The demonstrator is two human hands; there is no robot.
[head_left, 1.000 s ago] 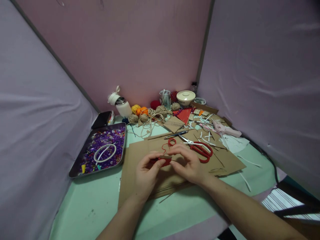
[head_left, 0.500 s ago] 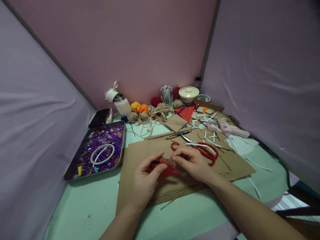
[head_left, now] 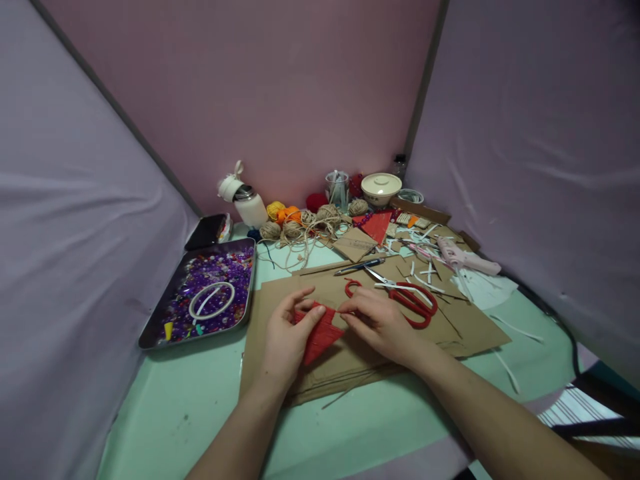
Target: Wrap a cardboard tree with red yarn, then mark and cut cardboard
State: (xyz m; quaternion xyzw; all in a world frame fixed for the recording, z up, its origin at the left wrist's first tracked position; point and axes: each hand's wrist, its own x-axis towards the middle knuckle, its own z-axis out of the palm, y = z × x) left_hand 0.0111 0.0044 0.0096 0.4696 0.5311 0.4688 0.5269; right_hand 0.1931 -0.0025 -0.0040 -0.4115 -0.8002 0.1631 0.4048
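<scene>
My left hand [head_left: 287, 333] grips a flat red yarn-wrapped piece [head_left: 320, 337] between thumb and fingers, its broad ribbed face turned toward me. At the piece's upper right edge, the fingertips of my right hand [head_left: 377, 327] are pinched together on what looks like a thin strand of red yarn [head_left: 339, 311]. Both hands are above a stack of brown cardboard [head_left: 270, 300]. Just beyond my right hand lie red-handled scissors [head_left: 413, 303], partly covered by a white strip. A red curl [head_left: 353, 287] shows beside them; whether it belongs to the scissors I cannot tell.
A dark tray [head_left: 145, 343] of purple beads with a white hoop stands at left. Yarn balls [head_left: 289, 215], a white bottle [head_left: 251, 208] and a lidded bowl [head_left: 381, 189] line the back. At right are a pink glue gun [head_left: 467, 257] and scattered scraps.
The red piece has been turned from nearly edge-on, with brown cardboard showing, so its red face now shows. My right fingers stay pinched at its edge. The view has shifted slightly.
</scene>
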